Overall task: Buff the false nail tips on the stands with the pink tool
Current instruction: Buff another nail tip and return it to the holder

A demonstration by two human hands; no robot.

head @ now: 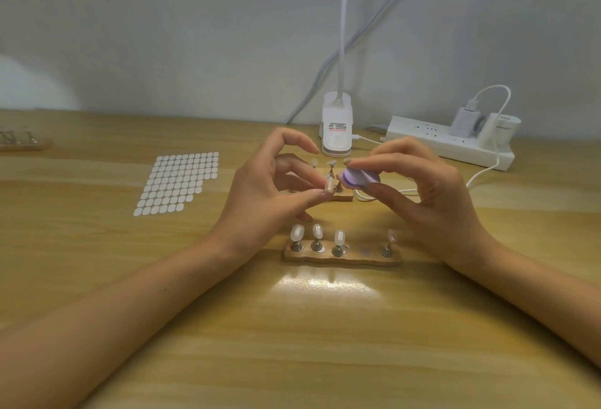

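Grip of left hand [270,190] pinches one nail tip [329,185] up high, & right hand [432,190] pinches pink tool [359,177] just beside it, prob. to steady it for rubbing. Near stand [341,259] on desk [292,343] has 1 gap.

Both bare forearms reach in from the lower corners and converge, palms turned toward each other. The left hand [270,187] pinches a nail tip [329,184] at its thumb tip, with the index finger arched high above. The right hand [432,194] grips the pink tool [357,177], forefinger along its top and thumb beneath, just beside the left fingertips
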